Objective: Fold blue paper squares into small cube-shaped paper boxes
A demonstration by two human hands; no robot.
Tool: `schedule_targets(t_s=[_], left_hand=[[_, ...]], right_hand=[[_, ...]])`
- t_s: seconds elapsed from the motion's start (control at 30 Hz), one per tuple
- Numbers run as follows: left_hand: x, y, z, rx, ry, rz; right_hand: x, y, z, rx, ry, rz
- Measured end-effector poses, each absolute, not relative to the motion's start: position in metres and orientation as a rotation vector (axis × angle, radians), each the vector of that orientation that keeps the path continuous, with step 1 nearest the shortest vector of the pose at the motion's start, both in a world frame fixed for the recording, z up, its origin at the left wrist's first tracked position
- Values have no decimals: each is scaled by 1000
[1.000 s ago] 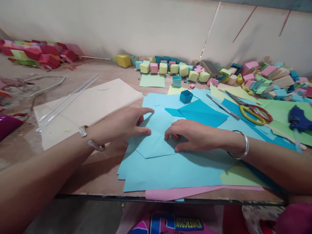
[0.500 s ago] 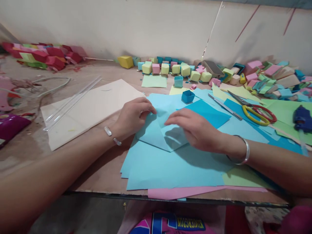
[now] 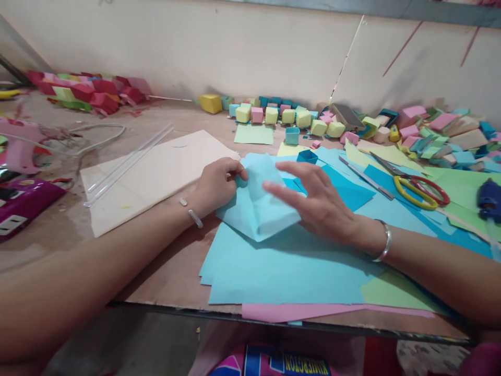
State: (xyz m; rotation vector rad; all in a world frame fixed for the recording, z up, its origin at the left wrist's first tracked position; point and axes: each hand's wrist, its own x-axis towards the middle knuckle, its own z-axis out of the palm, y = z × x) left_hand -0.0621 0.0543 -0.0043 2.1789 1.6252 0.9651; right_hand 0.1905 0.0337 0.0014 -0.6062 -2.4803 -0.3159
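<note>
A folded light-blue sheet of paper [image 3: 258,209], creased and partly raised, lies over a stack of light-blue sheets [image 3: 282,277]. At its left edge my left hand [image 3: 221,183] pinches the paper between thumb and fingers. My right hand [image 3: 321,201] hovers at the right side of the folded sheet, thumb and fingers apart, the fingertips smeared by motion. Just behind the right hand sits a small dark-blue open paper box [image 3: 307,156]. A darker blue sheet [image 3: 344,190] lies partly under that hand.
Scissors [image 3: 420,190] and a slim cutter [image 3: 368,177] lie to the right, near a blue glue gun [image 3: 490,201]. A cream sheet [image 3: 156,183] with clear sticks is on the left, beside a purple power strip [image 3: 29,203]. Small paper boxes [image 3: 270,115] line the wall.
My right hand has opened its fingers and lifted a little. The folded sheet's flaps have shifted, with its lower corner nearer the left. My left hand keeps its pinch. The view has shifted slightly.
</note>
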Motion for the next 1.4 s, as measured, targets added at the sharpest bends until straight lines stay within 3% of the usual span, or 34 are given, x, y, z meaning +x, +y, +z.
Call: schedule_targets(t_s=[0.13, 0.23, 0.33, 0.5, 0.7, 1.03, 1.4], left_hand=[[-56, 47, -1, 2234, 1493, 958], [-57, 46, 6, 2276, 1412, 995], [-63, 47, 16, 2458, 1280, 846], [-66, 42, 20, 2757, 1114, 143], [-58, 35, 20, 2835, 1207, 42], [-47, 13, 22, 2816, 1256, -100], [-47, 15, 22, 2764, 1240, -61]], right_hand=[[189, 31, 1, -268, -2606, -423], [190, 36, -3, -245, -2672, -315], [191, 42, -5, -266, -2764, -42], [201, 52, 6, -237, -2775, 661], [207, 65, 7, -300, -2622, 1137], [189, 46, -11, -691, -2602, 433], [186, 44, -12, -866, -2681, 323]])
